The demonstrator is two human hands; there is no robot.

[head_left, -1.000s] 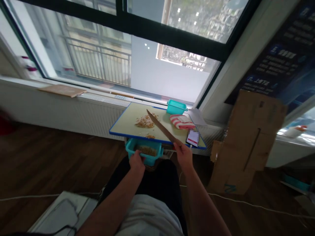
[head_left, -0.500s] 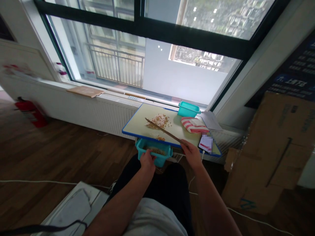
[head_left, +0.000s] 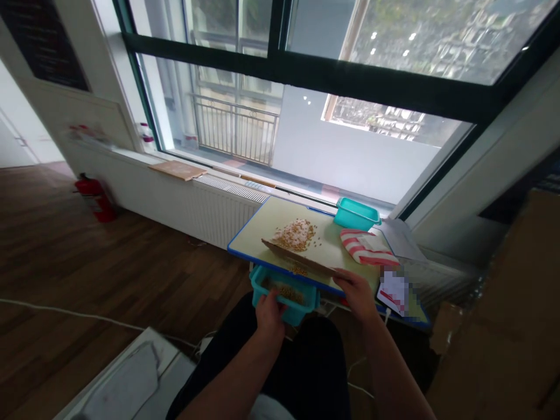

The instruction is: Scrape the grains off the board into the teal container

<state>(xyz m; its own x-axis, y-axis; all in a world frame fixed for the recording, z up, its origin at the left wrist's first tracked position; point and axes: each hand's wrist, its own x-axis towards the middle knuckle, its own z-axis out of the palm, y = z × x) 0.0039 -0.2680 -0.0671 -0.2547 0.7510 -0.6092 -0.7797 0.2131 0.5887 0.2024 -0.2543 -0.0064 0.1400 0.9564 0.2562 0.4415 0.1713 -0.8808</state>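
My left hand (head_left: 270,315) grips the near rim of a teal plastic basket (head_left: 298,316), held just below the table's front edge, with small brownish grains inside. My right hand (head_left: 357,293) is closed on one end of a long, flat brown strip (head_left: 301,260), perhaps wood or cardboard. The strip slants across the small table (head_left: 245,238), along the near side of a pile of tan and pale pink grains (head_left: 296,234). A smaller cluster of grains (head_left: 299,271) lies between the strip and the blue table edge, above the basket.
Toward the table's back right stands another teal basket (head_left: 356,214), with a red-and-white striped cloth item (head_left: 366,248) in front. A phone (head_left: 391,291) with a cable lies at the right corner. Cardboard (head_left: 503,326) stands at right; a radiator (head_left: 227,213) runs under the window.
The strip has shifted from across the pile to its near side and shows more of its broad face. My left hand still holds the basket. The camera view has turned left.
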